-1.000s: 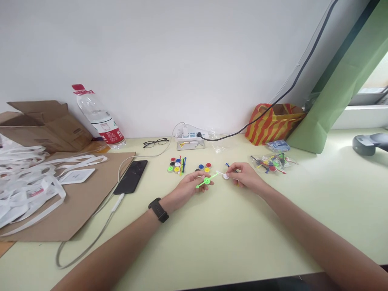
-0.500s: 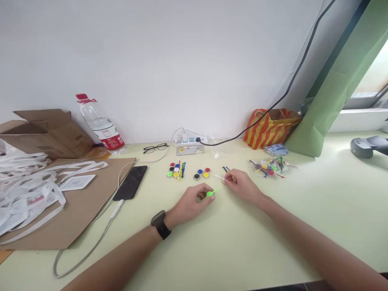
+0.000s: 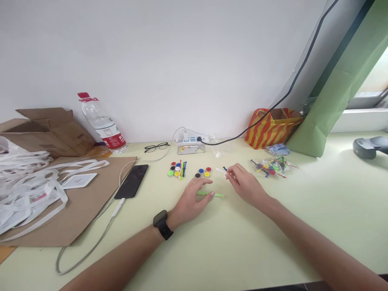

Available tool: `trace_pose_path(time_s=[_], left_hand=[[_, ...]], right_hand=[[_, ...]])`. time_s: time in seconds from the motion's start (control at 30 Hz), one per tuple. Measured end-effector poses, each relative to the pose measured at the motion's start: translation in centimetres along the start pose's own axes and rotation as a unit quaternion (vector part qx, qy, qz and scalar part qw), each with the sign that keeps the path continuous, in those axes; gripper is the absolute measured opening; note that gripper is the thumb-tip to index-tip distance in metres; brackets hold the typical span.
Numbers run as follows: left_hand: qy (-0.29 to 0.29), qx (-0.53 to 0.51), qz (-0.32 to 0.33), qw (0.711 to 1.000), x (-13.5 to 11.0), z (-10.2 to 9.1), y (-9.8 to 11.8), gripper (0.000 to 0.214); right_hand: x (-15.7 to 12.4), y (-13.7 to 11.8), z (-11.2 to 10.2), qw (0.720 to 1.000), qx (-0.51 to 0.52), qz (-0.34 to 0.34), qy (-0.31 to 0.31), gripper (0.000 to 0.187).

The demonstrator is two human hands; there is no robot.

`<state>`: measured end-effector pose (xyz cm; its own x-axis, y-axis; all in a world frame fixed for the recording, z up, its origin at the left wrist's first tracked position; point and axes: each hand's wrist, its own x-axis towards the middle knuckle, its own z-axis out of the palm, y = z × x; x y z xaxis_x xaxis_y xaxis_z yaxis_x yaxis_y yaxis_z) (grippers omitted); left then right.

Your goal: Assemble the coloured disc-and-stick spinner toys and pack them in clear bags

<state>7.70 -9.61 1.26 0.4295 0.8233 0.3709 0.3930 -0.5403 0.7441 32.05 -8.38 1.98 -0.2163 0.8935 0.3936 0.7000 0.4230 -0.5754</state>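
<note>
My left hand (image 3: pixel 194 199) has its thumb and index finger apart, and a thin green plastic stick (image 3: pixel 218 195) passes behind the thumb. Whether the hidden fingers touch the stick I cannot tell. To the right, my right hand (image 3: pixel 247 186) pinches a thin white plastic stick (image 3: pixel 220 170) between thumb and fingertips, its end pointing left. A dark blue stick (image 3: pixel 224 168) shows just behind those fingers. Beyond my left hand lie small round discs, among them a yellow disc (image 3: pixel 207 174), a black disc (image 3: pixel 197 175), a blue disc (image 3: pixel 201 171) and a red disc (image 3: pixel 208 169).
Further left, more coloured discs (image 3: pixel 171 173) lie beside several sticks (image 3: pixel 183 169). A clear bag of coloured parts (image 3: pixel 273 166) lies right of my right hand. Around the table are a phone (image 3: pixel 132 182), glasses (image 3: pixel 156 147), a power strip (image 3: pixel 189 138), a bottle (image 3: pixel 112 139) and cardboard (image 3: pixel 91 194).
My left thumb and index finger have spread, and the green stick now lies level; the green disc seen there before is out of sight. My right hand has shifted slightly, still pinching the white stick.
</note>
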Motion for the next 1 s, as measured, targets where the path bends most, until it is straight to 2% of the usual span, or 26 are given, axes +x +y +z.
trace_pose_path(time_s=[0.1,0.23,0.43,0.57,0.63,0.7,0.8,0.9,1.0], left_hand=[[0.022,-0.009,0.025,0.999,0.0,-0.1,0.4,0.033],[0.036,-0.026,0.063,0.997,0.1,-0.1,0.9,0.038],[0.057,-0.081,0.048,0.994,0.1,0.1,1.2,0.018],[0.086,-0.142,0.034,0.986,0.1,0.4,1.0,0.018],[0.108,-0.151,0.038,0.982,0.1,0.4,0.9,0.018],[0.126,-0.15,0.046,0.979,0.1,0.3,0.9,0.018],[0.129,-0.152,0.052,0.979,0.1,0.2,1.0,0.02],[0.117,-0.156,0.05,0.98,0.1,0.1,1.1,0.019],[0.119,-0.157,0.041,0.98,0.1,0.1,1.1,0.018]], right_hand=[[-0.2,-2.1,-0.6,0.989,0.143,0.012,0.023,0.023],[-0.7,-4.4,-0.2,0.963,0.266,0.036,-0.028,0.028],[-1.0,-4.9,0.7,0.95,0.303,0.058,-0.053,0.024],[-0.8,-4.4,0.8,0.942,0.324,0.069,-0.048,0.026],[-0.7,-4.1,0.6,0.932,0.348,0.095,-0.039,0.032],[-0.6,-3.7,0.4,0.908,0.39,0.143,-0.044,0.04],[-0.4,-3.2,0.0,0.854,0.472,0.207,-0.071,0.048],[-0.2,-3.1,0.1,0.81,0.523,0.246,-0.103,0.056],[-0.1,-3.3,0.1,0.782,0.546,0.264,-0.141,0.058]])
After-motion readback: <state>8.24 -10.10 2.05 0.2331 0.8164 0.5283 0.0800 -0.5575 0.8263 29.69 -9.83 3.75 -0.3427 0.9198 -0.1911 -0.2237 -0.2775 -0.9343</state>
